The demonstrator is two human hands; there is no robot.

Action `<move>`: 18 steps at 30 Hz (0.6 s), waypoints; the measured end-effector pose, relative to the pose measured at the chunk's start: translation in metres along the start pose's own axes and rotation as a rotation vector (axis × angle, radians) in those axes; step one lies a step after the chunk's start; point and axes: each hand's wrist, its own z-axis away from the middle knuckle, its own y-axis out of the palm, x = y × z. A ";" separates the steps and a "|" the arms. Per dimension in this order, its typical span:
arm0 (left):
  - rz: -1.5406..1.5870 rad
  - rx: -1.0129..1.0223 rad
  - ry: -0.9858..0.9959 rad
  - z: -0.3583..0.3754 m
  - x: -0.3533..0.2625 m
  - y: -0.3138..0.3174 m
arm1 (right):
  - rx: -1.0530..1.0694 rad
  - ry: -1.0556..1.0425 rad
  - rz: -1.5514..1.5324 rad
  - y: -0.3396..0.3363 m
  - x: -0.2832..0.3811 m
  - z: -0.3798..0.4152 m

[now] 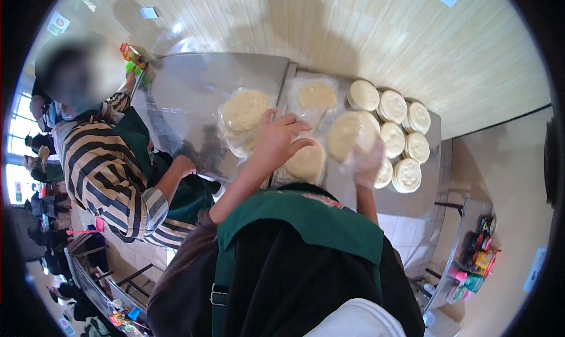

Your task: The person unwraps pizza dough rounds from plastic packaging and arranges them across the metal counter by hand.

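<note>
My left hand point(281, 138) is over the metal table with its fingers spread, between a pile of flat dough rounds in plastic film point(244, 112) and a nearer dough round point(306, 160). A large flat dough round point(352, 135) is at my right hand point(366, 165), which is blurred and seems to grip its lower right edge. Beyond them lies another round on clear film point(316, 97). Several stacks of pale dough discs point(393, 106) stand in rows on the right part of the table.
At the left, a co-worker in a striped top point(109, 163) stands beside the metal table point(188, 78), one hand on a green cloth near a yellow-red box point(135, 54). A side shelf point(453, 248) with colourful packets is at the lower right.
</note>
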 end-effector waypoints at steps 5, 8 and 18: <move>0.324 0.020 -0.264 0.010 0.022 -0.003 | 0.060 0.437 -0.926 -0.077 0.041 -0.022; 0.530 0.097 -0.349 0.007 0.005 -0.009 | 0.291 0.483 -1.051 -0.075 0.072 -0.022; 1.360 0.264 -0.448 0.019 0.030 -0.003 | 0.474 0.533 -1.150 -0.009 0.058 -0.018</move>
